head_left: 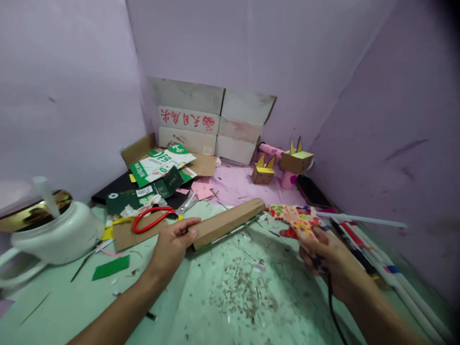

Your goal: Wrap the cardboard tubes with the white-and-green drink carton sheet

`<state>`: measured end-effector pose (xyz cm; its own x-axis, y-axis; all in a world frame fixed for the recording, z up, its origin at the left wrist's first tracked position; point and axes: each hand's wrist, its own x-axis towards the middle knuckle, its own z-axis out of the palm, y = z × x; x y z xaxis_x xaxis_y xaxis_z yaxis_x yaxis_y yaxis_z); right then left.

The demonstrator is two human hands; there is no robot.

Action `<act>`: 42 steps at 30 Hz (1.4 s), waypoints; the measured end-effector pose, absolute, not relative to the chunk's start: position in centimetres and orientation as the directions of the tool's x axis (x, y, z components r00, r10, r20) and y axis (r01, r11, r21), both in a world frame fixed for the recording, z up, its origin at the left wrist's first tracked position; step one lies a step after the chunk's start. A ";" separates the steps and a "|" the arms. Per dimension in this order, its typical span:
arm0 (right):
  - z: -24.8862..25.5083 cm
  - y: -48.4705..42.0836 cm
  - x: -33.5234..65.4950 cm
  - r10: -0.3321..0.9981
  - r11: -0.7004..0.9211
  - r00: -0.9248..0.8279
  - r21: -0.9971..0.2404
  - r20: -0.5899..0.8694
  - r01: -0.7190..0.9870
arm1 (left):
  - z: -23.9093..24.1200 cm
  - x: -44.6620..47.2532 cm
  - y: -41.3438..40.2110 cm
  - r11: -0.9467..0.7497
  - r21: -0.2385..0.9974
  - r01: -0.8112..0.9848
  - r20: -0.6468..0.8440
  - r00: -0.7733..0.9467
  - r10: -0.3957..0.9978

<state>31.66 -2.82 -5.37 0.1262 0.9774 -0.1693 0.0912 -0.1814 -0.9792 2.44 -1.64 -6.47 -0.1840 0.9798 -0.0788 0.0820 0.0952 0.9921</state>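
Note:
My left hand [176, 244] pinches the near end of a long folded cardboard piece [230, 219], brown on top with a green edge beneath. It is held tilted over the pale green tabletop, its far end up to the right. In my right hand [325, 251] is a glue gun [296, 218] with a colourful flower pattern, my fingers wrapped round its handle. The nozzle points left and meets or nearly meets the far end of the cardboard. A translucent glue stick [362, 219] sticks out of the gun's back, and a black cord hangs below.
Red-handled scissors [153, 219] lie on cardboard scraps at left, near a white teapot-shaped pot [68, 235]. Behind are printed carton pieces [161, 165] and a flattened box [219, 120]. Small cardboard animal figures [264, 173] and a phone [316, 194] stand at back right; pens [355, 247] lie right.

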 end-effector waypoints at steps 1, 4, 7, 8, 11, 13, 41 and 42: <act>-5.1 -1.9 32.3 0.967 -0.192 0.184 -0.979 -0.179 0.060 | -6.4 2.2 -1.6 0.097 0.993 0.068 -0.083 -0.185 0.979; -5.1 1.6 33.3 0.952 -0.210 0.242 -0.974 -0.185 0.082 | -6.3 1.7 -1.4 0.126 0.992 0.019 -0.120 -0.186 0.975; -6.3 5.2 32.9 0.950 -0.247 0.232 -0.957 -0.209 0.151 | -6.2 1.4 -1.3 0.191 0.981 -0.039 -0.195 -0.203 0.960; -6.7 6.3 32.6 0.952 -0.251 0.222 -0.951 -0.210 0.179 | -6.1 1.3 -1.2 0.210 0.976 -0.054 -0.217 -0.206 0.954; -7.1 8.3 31.8 0.961 -0.235 0.213 -0.932 -0.179 0.277 | -6.1 1.2 -1.2 0.228 0.971 -0.075 -0.239 -0.209 0.948; -6.5 8.4 31.8 0.969 -0.195 0.217 -0.911 -0.121 0.364 | -6.2 1.1 -1.1 0.237 0.968 -0.087 -0.250 -0.202 0.947; -7.2 -0.1 28.0 0.742 0.665 -0.565 -0.290 0.361 0.688 | -7.0 2.1 -2.3 -0.640 0.251 0.726 0.452 0.497 0.741; -7.2 -0.1 27.8 0.737 0.670 -0.575 -0.272 0.355 0.690 | -6.9 2.3 -2.3 -0.646 0.224 0.730 0.440 0.516 0.735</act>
